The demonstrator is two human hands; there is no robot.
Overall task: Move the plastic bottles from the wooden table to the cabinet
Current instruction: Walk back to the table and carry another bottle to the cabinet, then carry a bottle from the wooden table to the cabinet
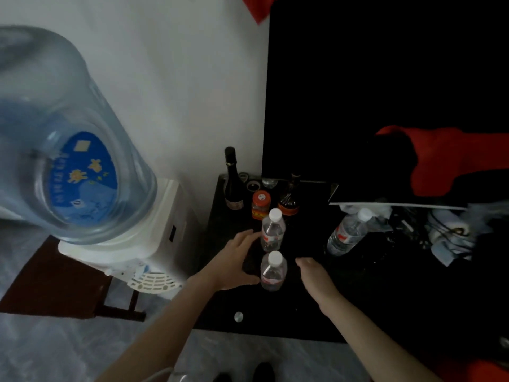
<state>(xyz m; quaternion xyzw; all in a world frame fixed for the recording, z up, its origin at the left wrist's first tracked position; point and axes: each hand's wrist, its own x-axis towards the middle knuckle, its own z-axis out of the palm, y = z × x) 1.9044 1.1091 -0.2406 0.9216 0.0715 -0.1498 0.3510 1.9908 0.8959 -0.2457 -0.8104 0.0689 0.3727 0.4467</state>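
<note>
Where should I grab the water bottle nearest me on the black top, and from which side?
Grip the nearest bottle round its labelled middle, from the right: it stands upright, the left hand sits by its left side, and the right hand is open nearby.

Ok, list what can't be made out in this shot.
- Bottle labels: head view, too small and blurred to read.
- Left hand: whether it touches the near bottle can't be told.
- Clutter on the right: dark and blurred, items unclear.
- Water jug: cut off by the left edge.
- Wooden table: not identifiable here.
</note>
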